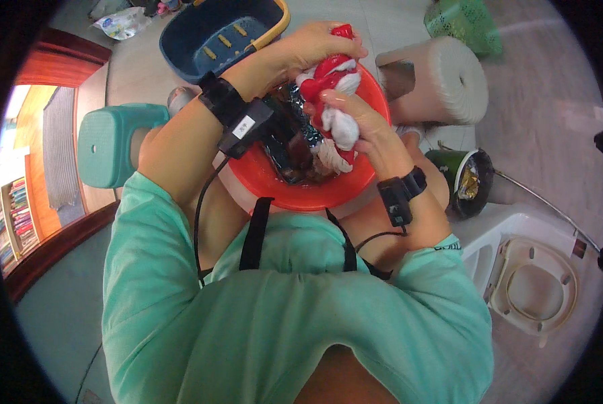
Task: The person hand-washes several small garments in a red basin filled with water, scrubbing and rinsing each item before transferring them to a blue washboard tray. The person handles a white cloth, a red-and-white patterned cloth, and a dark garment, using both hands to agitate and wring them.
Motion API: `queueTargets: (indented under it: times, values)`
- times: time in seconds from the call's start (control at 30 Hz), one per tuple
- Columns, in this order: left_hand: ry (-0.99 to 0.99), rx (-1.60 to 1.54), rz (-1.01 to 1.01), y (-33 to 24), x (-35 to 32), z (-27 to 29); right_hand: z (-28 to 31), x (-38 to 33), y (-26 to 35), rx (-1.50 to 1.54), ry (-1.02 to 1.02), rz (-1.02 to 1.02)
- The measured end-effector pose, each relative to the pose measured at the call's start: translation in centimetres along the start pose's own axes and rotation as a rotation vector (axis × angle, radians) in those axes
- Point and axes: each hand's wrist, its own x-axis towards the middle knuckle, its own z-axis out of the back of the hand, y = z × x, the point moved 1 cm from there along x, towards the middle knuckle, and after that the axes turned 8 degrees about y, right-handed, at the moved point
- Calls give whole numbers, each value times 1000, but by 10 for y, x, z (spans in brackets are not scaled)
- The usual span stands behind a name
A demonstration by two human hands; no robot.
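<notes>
The left hand is gripping the far end of a red and white cloth, with its fingers curling around it. The right hand is holding the nearer part, its thumb pressing on top. Under both hands, a red tub is sitting, and the cloth is hanging over it. Dark wet clothes are lying in it, just left of the grip. A blue tub is standing farther left, and a pale stool is standing right.
</notes>
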Motion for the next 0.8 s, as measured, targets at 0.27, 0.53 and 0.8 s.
queueTargets:
  times: [0.27,0.53,0.8]
  values:
    - [-407,852,57,66,12,-9,46,46,-65,-538,-388,80]
    - [-772,763,48,95,25,-3,48,32,-57,-1389,-732,101]
    - [58,-279,28,19,20,18,32,12,8,-450,-281,243]
